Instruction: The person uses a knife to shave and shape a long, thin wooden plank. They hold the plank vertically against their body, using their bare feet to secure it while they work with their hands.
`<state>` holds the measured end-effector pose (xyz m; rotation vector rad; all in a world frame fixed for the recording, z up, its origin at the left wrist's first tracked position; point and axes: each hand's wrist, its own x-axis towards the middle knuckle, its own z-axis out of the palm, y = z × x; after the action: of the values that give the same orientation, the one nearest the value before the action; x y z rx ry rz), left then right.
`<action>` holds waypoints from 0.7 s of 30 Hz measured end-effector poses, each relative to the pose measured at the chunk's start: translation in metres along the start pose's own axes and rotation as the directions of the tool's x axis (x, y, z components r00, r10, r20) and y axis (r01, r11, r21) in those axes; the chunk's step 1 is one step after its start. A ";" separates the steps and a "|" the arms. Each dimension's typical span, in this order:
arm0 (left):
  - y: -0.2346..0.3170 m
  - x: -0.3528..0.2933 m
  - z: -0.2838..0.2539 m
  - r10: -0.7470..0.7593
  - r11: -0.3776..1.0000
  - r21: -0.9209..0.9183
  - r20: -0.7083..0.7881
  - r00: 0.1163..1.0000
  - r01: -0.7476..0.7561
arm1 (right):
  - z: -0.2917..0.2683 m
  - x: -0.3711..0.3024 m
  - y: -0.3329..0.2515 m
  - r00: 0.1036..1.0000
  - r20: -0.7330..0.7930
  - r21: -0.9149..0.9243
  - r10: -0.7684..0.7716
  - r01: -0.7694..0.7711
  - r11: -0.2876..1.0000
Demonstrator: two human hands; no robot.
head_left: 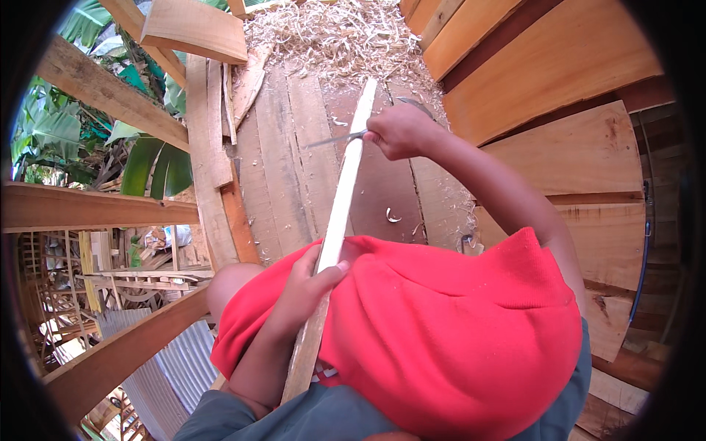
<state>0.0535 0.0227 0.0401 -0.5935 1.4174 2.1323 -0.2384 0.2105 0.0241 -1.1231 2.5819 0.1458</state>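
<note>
A long, pale wooden stick (346,185) runs from my lap away across the floor, its far part whitish and its near end browner. My left hand (309,285) is closed around it near my body, the thumb lying on top. In my right hand (403,132), fingers closed, is a knife (331,140) whose thin blade crosses the far part of the stick and points left. The fist hides most of the knife's handle. Just beyond that fist shows a curved dark grey piece (416,106); whether it belongs to the knife, I cannot tell.
Curly wood shavings (338,37) are heaped at the far end of the plank floor (276,169). Loose boards (206,125) lie along the left edge, beside open railing beams (103,206). A board wall (559,81) rises on the right.
</note>
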 end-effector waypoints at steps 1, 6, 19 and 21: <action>0.003 -0.001 0.000 -0.006 1.000 -0.010 0.002 1.000 0.006 | 0.005 0.000 0.001 0.989 -0.066 0.034 -0.132 0.135 0.990; -0.002 0.004 0.006 0.035 0.999 0.039 0.030 0.999 -0.036 | 0.007 0.008 0.065 0.953 -0.027 0.055 0.301 -0.299 0.953; -0.002 0.001 0.004 0.023 0.999 0.022 0.015 1.000 -0.023 | -0.012 -0.003 0.007 0.997 0.065 0.049 -0.032 0.029 0.998; 0.004 -0.002 0.003 0.018 0.998 0.053 -0.002 1.000 -0.018 | 0.000 0.001 0.018 0.994 -0.001 0.091 -0.111 0.111 0.990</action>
<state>0.0520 0.0240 0.0448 -0.5648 1.4817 2.1016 -0.2517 0.2220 0.0228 -1.2278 2.4881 0.0039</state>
